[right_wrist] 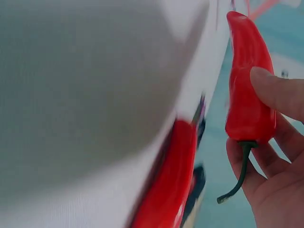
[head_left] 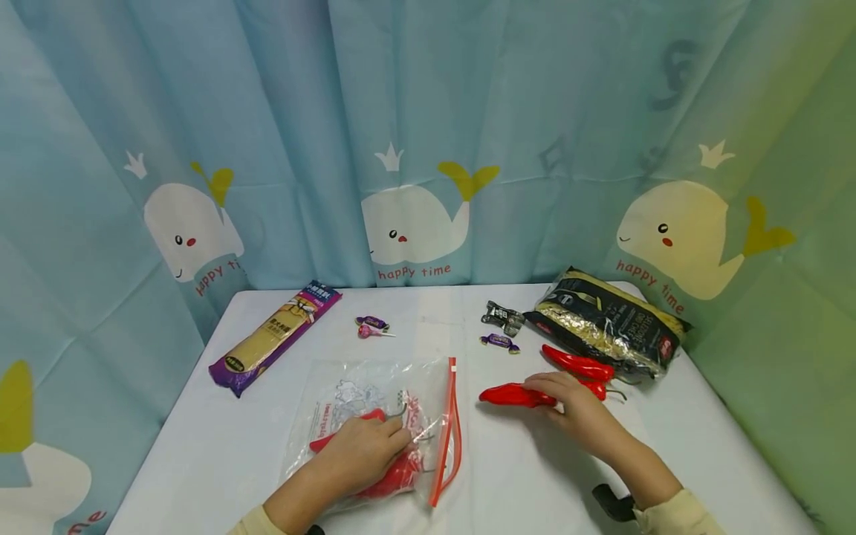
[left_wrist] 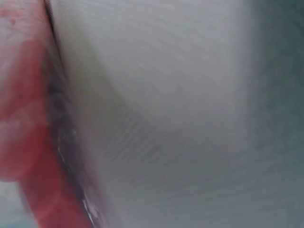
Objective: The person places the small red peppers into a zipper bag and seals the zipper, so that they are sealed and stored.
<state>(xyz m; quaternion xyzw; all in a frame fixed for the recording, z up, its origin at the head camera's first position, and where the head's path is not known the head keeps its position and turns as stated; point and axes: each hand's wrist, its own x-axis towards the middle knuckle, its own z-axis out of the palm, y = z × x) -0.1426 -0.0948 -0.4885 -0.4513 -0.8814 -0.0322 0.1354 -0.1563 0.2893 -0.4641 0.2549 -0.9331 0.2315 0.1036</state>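
Observation:
My right hand (head_left: 568, 405) pinches a red chili pepper (head_left: 511, 395) over the table; the right wrist view shows the thumb on its side and the dark green stem hanging free. Two more red chilies (head_left: 578, 364) lie just behind that hand. My left hand (head_left: 361, 449) lies over a clear zip bag (head_left: 310, 394) with red chilies (head_left: 391, 483) inside, its fingers bent and their tips hidden from above. I cannot tell whether they grip. The bag's red-orange zip edge (head_left: 441, 461) faces right. In the left wrist view, blurred red shapes (left_wrist: 21, 147) fill the left side.
A purple-and-yellow packet (head_left: 277, 338) lies at the back left, a black-and-gold packet (head_left: 608, 319) at the back right. Between them are a lollipop (head_left: 366, 331), purple-wrapped candies (head_left: 499, 341) and a black wrapped sweet (head_left: 503, 317). A blue whale-print curtain (head_left: 421, 89) hangs behind the white table.

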